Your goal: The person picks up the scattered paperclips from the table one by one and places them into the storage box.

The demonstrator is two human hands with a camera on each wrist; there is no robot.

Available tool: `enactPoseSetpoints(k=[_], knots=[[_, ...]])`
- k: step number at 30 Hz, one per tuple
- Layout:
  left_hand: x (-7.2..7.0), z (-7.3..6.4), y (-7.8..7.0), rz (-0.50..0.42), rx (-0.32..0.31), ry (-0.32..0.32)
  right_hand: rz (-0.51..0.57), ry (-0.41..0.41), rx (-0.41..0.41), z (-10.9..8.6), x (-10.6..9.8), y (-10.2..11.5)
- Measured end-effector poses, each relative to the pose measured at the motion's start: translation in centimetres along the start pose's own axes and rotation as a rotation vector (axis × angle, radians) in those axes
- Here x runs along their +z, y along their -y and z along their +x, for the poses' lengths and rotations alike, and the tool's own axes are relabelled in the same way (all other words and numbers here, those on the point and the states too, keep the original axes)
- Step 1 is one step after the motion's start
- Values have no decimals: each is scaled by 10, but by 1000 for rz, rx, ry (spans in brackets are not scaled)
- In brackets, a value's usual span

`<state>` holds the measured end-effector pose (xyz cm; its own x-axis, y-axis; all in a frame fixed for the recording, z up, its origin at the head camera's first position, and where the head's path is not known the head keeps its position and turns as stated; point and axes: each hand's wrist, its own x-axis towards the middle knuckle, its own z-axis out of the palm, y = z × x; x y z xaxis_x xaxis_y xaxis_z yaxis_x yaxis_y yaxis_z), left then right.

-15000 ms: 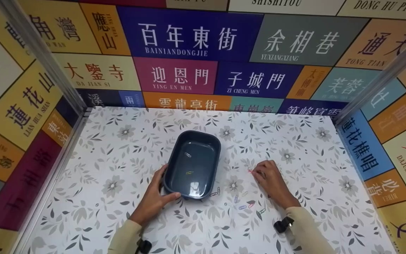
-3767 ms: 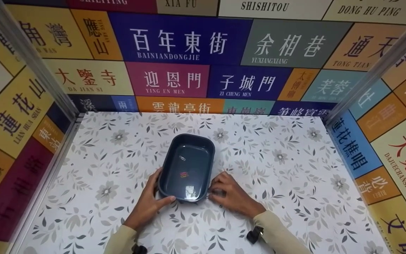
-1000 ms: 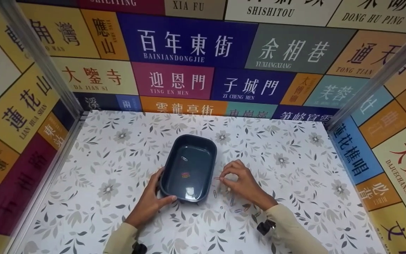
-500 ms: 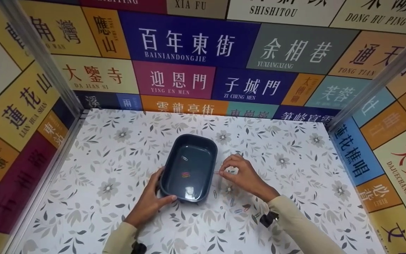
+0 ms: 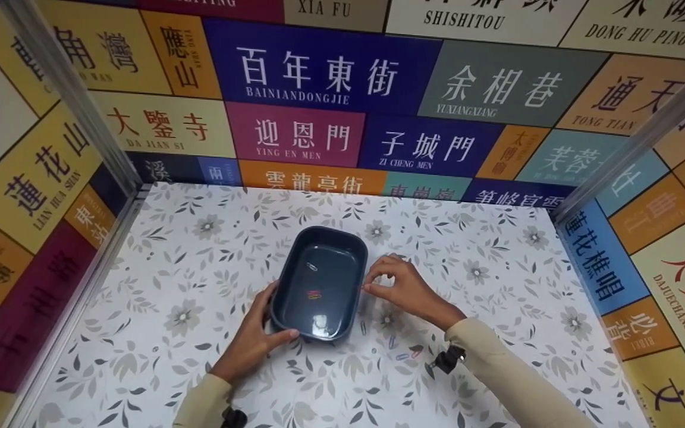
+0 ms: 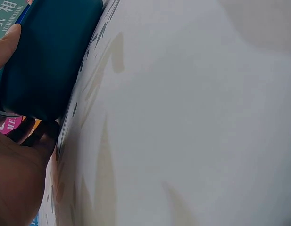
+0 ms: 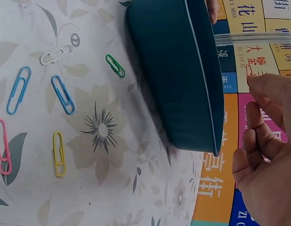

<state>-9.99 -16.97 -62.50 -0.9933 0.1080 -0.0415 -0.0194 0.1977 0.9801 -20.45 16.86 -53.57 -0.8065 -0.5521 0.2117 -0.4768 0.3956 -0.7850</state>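
A deep teal rectangular dish (image 5: 336, 267) stands on the flower-patterned table. My left hand (image 5: 256, 342) grips its near left corner, the thumb over the rim and the fingers along the outer side. Inside lie a white paper clip (image 5: 311, 267) and, lower down, a pink and a yellow paper clip (image 5: 315, 296) close together. My right hand (image 5: 405, 288) is at the dish's right rim, pinching a red paper clip (image 7: 249, 70) between thumb and forefinger. The right wrist view shows that clip beyond the dish's rim height, its other fingers loosely bent.
Several loose paper clips lie right of the dish: a green one (image 7: 115, 66), a white one (image 7: 56, 54), two blue ones, a yellow one (image 7: 59, 154) and a pink one (image 7: 3, 147). Lettered panels (image 5: 319, 65) wall the table's back and sides.
Over the last second my right hand has carried the red clip left to the dish's rim. Since 15 seconds ago a pink clip has joined those inside. My left hand keeps its hold.
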Motion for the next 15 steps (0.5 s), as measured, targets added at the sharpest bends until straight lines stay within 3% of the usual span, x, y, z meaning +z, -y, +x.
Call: enactPoseSetpoints(k=[15], knots=[[1,0,-1,12,5,-5,-68,95,20,18,11,4]])
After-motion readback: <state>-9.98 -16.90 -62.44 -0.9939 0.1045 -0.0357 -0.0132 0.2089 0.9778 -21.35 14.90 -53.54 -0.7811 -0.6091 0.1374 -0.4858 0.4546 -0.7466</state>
